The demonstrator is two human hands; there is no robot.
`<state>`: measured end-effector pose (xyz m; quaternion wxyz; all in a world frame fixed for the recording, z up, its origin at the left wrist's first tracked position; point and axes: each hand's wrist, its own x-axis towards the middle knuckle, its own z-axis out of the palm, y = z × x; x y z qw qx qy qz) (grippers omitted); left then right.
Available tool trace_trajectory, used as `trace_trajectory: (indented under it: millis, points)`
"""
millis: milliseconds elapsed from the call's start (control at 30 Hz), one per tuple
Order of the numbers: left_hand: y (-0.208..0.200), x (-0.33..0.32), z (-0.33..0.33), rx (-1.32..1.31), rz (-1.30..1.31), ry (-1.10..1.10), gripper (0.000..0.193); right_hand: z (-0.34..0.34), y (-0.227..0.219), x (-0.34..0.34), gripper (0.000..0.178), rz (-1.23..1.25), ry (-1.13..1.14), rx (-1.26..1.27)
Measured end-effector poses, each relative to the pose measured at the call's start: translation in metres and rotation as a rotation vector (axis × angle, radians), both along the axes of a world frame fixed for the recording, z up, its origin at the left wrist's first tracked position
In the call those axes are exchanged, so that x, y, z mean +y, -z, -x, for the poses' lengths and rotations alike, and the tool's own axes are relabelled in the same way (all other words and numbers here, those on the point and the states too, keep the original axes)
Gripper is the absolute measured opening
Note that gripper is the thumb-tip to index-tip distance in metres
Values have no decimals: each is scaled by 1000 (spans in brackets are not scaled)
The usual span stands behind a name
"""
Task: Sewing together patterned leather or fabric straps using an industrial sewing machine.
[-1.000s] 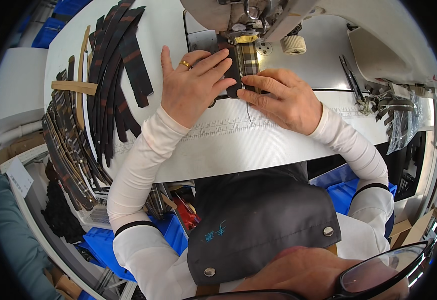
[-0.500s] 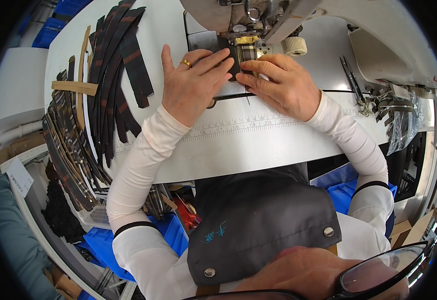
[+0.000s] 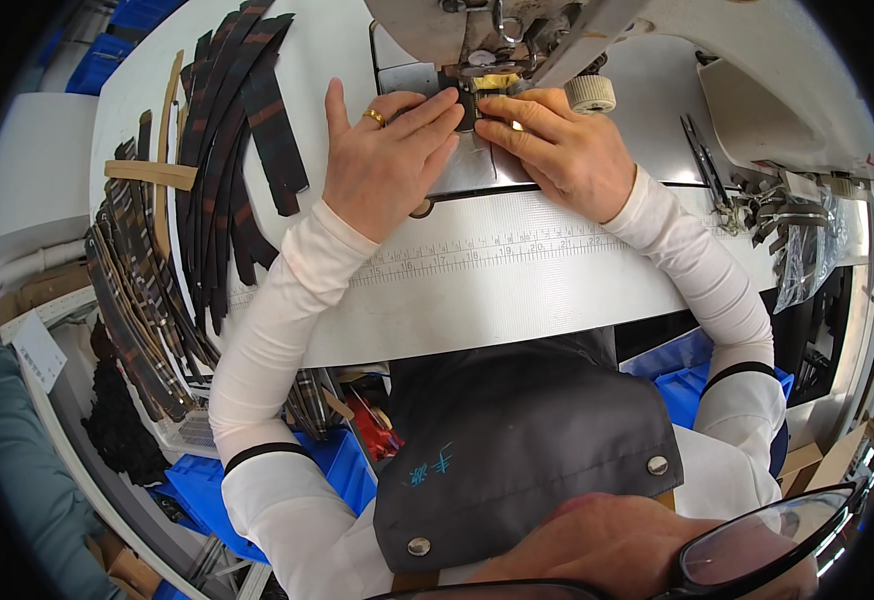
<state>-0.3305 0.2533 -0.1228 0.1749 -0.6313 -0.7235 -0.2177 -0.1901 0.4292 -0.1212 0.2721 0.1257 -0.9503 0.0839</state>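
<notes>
My left hand [image 3: 385,160] lies flat with its fingers outstretched and the thumb spread away. Its fingertips press on a small dark piece of fabric [image 3: 469,112] under the head of a sewing machine [image 3: 447,35]. From the other side, my right hand [image 3: 575,152] lays its slightly bent, spread fingertips at the edge of the same piece. Its thumb is hidden. Most of the fabric is covered by my fingers and the machine's foot. A loose dark thread trails from it over the metal plate [image 3: 472,172].
Many dark checked fabric strips [image 3: 217,150] lie on the table's left, with tan strips [image 3: 152,175] among them. A printed ruler [image 3: 477,250] crosses the table [image 3: 437,320]. Tweezers [image 3: 705,160] and small dark pieces lie at right. Blue bins [image 3: 207,490] stand below.
The fabric piece has moved away from me, further under the machine head. My right hand has moved the same way with it; my left hand has shifted only slightly.
</notes>
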Motion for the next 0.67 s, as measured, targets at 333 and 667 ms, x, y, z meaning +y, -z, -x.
trace_trajectory:
  millis: [333,667]
  points:
    - [2,0,4,-8,100,11,29,2,-4,-4,30,-6,148,27]
    - [-1,1,1,-66,84,9,27,-2,-3,-2,29,-8,166,-2]
